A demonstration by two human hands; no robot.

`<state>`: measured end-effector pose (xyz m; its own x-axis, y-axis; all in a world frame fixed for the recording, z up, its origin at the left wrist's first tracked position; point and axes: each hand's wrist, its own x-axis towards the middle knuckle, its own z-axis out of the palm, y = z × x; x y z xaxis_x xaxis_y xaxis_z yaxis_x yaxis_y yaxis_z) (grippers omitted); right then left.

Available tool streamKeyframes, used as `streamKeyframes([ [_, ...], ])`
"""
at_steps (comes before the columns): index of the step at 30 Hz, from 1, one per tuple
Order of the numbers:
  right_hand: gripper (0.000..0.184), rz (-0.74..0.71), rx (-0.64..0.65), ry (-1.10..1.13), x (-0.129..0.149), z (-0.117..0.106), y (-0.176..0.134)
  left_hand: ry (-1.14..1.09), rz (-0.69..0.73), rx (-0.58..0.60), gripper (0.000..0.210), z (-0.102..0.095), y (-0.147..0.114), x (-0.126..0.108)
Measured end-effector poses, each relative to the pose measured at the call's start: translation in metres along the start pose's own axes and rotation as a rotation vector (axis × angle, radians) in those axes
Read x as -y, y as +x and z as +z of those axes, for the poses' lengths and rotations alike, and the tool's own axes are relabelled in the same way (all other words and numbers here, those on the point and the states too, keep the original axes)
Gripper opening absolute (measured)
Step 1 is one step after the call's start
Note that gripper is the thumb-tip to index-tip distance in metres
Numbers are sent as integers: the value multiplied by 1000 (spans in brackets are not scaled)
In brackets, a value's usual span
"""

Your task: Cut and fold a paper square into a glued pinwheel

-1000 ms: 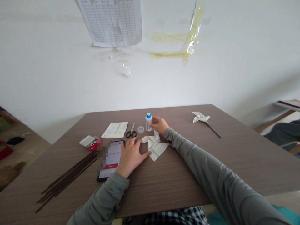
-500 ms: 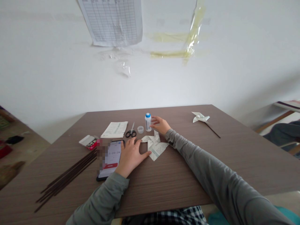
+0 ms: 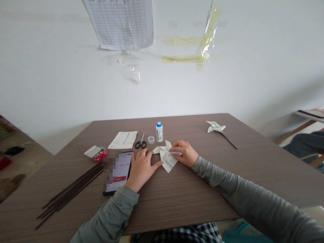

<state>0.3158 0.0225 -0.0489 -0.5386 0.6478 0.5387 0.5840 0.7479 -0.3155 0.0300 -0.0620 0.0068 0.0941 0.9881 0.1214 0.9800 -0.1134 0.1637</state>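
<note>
A folded pinwheel of printed paper lies on the table between my hands. My left hand rests palm down at its left, fingers spread, the thumb tip close to the lower blade. Over the right-hand blade is my right hand; its bent fingers reach toward the centre, with paper showing between thumb and forefinger. Behind the pinwheel stands a white bottle with a blue top, apart from both hands. Beside it are a small translucent cap and black-handled scissors.
A phone with a running timer lies under my left wrist's side. Further left are thin dark sticks, an open red-and-white box and a stack of printed paper. A pinwheel on a stick lies at the far right.
My right hand has left the bottle and come down and nearer, onto the pinwheel's right blade. The bottle stays standing. My left hand keeps its place.
</note>
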Motion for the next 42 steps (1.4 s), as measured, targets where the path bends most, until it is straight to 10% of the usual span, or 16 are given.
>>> streamKeyframes([
  [27, 7, -72, 124, 16, -6, 7, -15, -108, -37, -172, 10, 18, 22, 6],
  [42, 12, -111, 163, 1, 3, 2, -14, -255, 254, -233, 30, 38, 9, 0],
])
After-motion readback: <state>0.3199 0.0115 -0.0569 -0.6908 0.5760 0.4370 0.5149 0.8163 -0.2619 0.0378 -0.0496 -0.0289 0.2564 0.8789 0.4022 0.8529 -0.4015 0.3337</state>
